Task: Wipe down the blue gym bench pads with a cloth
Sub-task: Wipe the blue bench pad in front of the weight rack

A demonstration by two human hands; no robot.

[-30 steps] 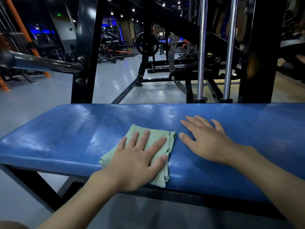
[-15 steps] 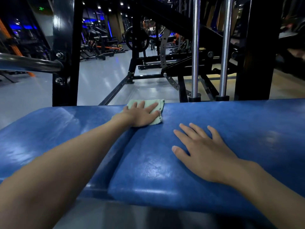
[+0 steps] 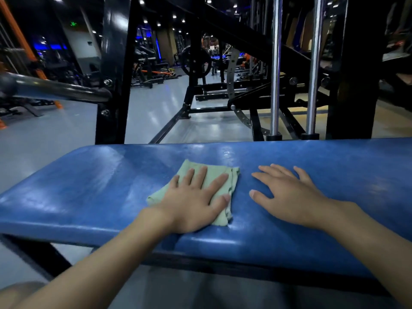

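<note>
A long blue bench pad (image 3: 89, 192) runs across the view from left to right. A folded pale green cloth (image 3: 214, 177) lies on the middle of it. My left hand (image 3: 196, 201) presses flat on the cloth with fingers spread, covering most of it. My right hand (image 3: 287, 195) rests flat on the bare pad just right of the cloth, fingers apart, holding nothing.
A black rack upright (image 3: 116, 70) with a steel bar (image 3: 58, 90) stands behind the bench at left. Two chrome guide rods (image 3: 276, 68) and a black column (image 3: 356, 68) rise behind it at right. Grey gym floor (image 3: 44, 141) and other machines lie beyond.
My left hand has drawn the cloth back from the pad's far edge toward the middle and near side. The right hand has stayed flat on the pad.
</note>
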